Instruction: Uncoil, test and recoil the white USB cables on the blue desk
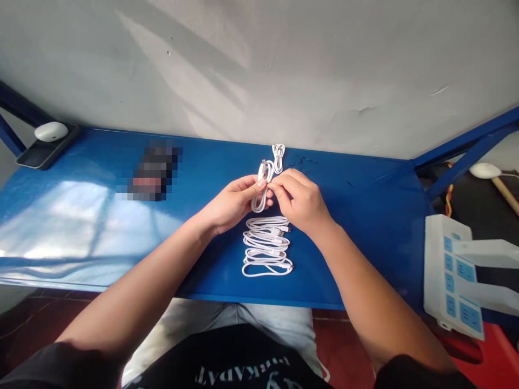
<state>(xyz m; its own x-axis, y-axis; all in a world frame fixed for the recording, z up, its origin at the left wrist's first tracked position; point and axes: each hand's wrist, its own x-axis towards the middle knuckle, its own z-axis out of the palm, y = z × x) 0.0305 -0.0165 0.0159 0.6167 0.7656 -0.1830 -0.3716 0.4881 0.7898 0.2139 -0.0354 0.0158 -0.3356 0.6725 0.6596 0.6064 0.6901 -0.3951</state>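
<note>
My left hand [233, 204] and my right hand [300, 200] meet over a blue metal table [357, 216]. Both pinch a looped white USB cable [260, 186] between fingers and thumbs, with its loop hanging below them. Just beyond my right fingertips lies a small bundled white cable [278, 158], which neither hand touches. Nearer my body, below both hands, a loose pile of white USB cables [266, 248] rests on the tabletop, with several metal plugs showing.
A pixelated blurred object [152, 170] lies on the table's left. A white round device [51, 131] sits on a dark phone [36, 154] at the far left corner. A white power strip [448, 275] stands at the right edge, against a grey wall [259, 65] behind.
</note>
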